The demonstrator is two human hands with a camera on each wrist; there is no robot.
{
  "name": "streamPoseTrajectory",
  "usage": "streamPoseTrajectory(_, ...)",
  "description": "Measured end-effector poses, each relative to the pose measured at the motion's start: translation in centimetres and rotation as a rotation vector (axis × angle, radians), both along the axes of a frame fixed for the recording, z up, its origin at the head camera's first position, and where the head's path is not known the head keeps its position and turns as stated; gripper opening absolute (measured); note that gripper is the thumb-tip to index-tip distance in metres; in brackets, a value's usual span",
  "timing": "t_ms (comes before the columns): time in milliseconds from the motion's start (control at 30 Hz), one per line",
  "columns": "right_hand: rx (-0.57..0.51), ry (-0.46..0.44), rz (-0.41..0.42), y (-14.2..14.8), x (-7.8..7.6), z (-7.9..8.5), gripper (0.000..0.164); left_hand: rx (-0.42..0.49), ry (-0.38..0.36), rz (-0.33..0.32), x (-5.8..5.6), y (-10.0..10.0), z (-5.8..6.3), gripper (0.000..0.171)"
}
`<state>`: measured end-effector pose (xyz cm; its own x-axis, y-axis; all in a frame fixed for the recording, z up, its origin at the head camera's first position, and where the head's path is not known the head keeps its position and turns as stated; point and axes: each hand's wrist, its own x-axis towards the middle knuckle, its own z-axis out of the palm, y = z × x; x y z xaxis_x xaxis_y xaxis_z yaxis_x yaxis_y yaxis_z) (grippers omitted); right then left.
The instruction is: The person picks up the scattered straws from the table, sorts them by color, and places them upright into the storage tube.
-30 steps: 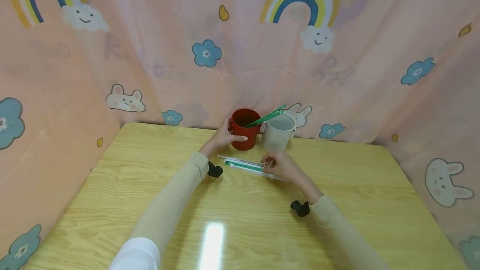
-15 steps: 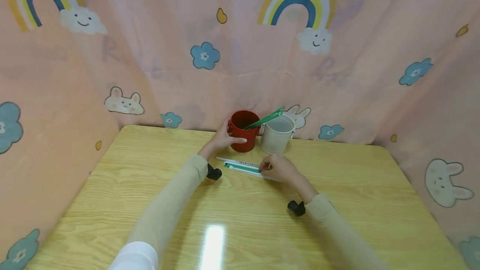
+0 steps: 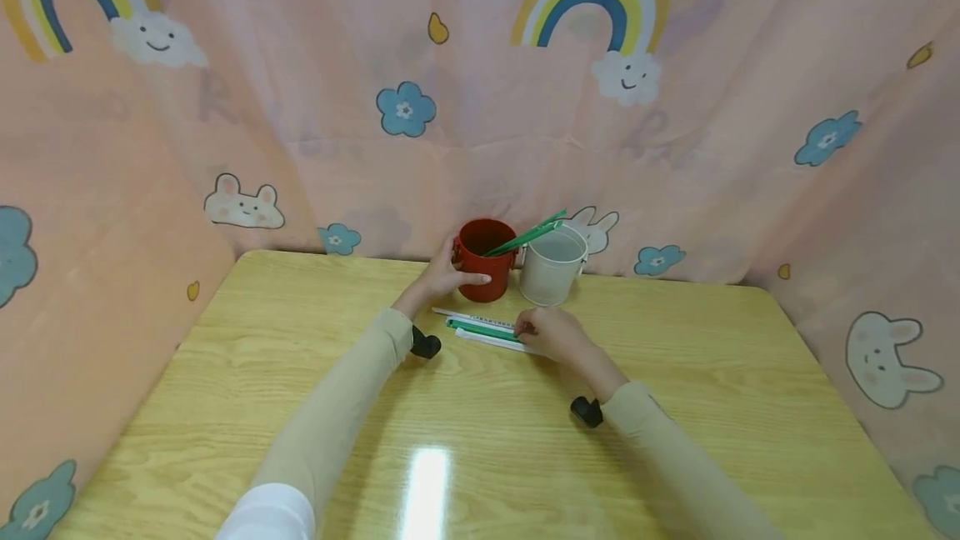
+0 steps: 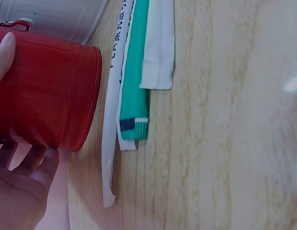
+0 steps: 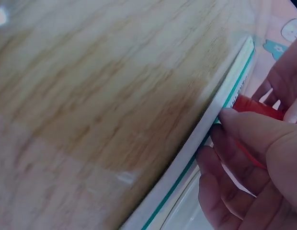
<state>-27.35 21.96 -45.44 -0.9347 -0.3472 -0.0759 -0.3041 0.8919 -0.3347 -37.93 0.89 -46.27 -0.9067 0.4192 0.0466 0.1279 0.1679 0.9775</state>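
Observation:
In the head view my left hand point(image 3: 444, 275) grips the red bucket point(image 3: 482, 280), its thumb across the front; the fingers show below the bucket in the left wrist view. Two green straws point(image 3: 528, 238) lean out of that bucket. In front of it lie a green-wrapped straw point(image 4: 134, 91) and two paper-wrapped white ones, the printed white straw point(image 4: 110, 120) on the bucket's side and the plain white straw point(image 4: 159, 62) on the other. My right hand point(image 3: 558, 336) pinches the green-wrapped straw near its right end between thumb and fingertips, and partly hides the straws' right ends.
A white bucket point(image 3: 549, 280) stands close to the right of the red one. Behind both, a pink patterned curtain point(image 3: 480, 148) hangs along the back edge of the wooden table point(image 3: 375, 440). A black camera point(image 3: 587, 412) sits at my right wrist.
My right hand has moved slightly left, and its fingers have come together on the green-wrapped straw. The left hand keeps its hold on the red bucket.

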Motion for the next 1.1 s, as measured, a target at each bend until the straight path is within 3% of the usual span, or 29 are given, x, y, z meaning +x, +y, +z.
streamPoseTrajectory(200,0.071,0.069,0.040,-0.54,-0.21,-0.16,0.012,0.010,0.005,-0.007,0.07,0.03,-0.01,0.089)
streamPoseTrajectory(367,0.068,0.095,0.049,-0.76,-0.43,-0.27,0.015,0.018,0.020,-0.012,0.03,0.08,0.06,0.088)
streamPoseTrajectory(800,0.102,0.175,0.096,-0.71,-0.80,0.15,0.003,0.017,0.034,-0.008,-0.51,0.06,0.15,0.087)
streamPoseTrajectory(1100,0.119,0.115,0.081,-0.77,-0.14,0.26,0.004,0.035,0.041,-0.032,-0.25,0.09,-0.23,0.087)
